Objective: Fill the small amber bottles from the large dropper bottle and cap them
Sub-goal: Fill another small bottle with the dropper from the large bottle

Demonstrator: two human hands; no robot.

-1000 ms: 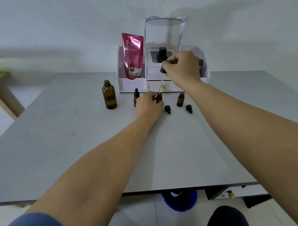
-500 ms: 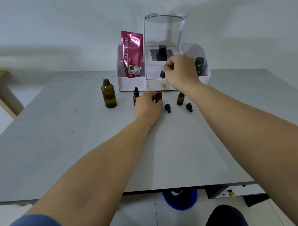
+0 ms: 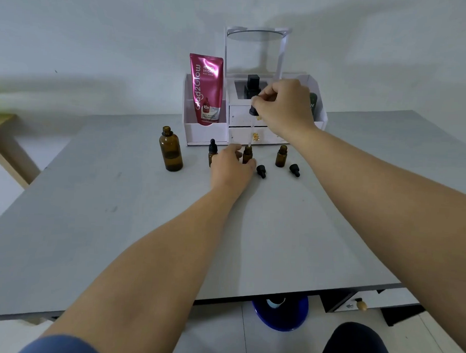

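The person leans over the grey table [image 3: 304, 232] with both arms out. The left hand [image 3: 232, 169] rests on the tabletop, its thumb and fingers curled round the lower part of the middle small bottle [image 3: 247, 154], which stands upright and uncapped.

Directly at 12 o'clock above that bottle, the right hand [image 3: 285, 109] pinches the black top of the dropper [image 3: 254, 111] between thumb and fingertips, with the other fingers folded in. The glass tube hangs down nearly straight and its tip sits right at the bottle's mouth. I cannot tell whether it is inside.

At 9 o'clock of the held bottle, just beyond the left hand, stands a capped small bottle [image 3: 212, 154] with a black dropper top. Further out at 9 o'clock is the large amber bottle [image 3: 171, 153], open at the neck and partly filled.

At 3 o'clock stands an open small bottle [image 3: 281, 157], apart from the hand. 2 black caps [image 3: 261, 171] lie on their sides on the table, 1 just beside the left fingers and the other at 4 o'clock of the open bottle.

At 12 o'clock, against the wall, sits a white organiser [image 3: 318, 118] with a pink tube [image 3: 206, 89] standing in its left compartment.
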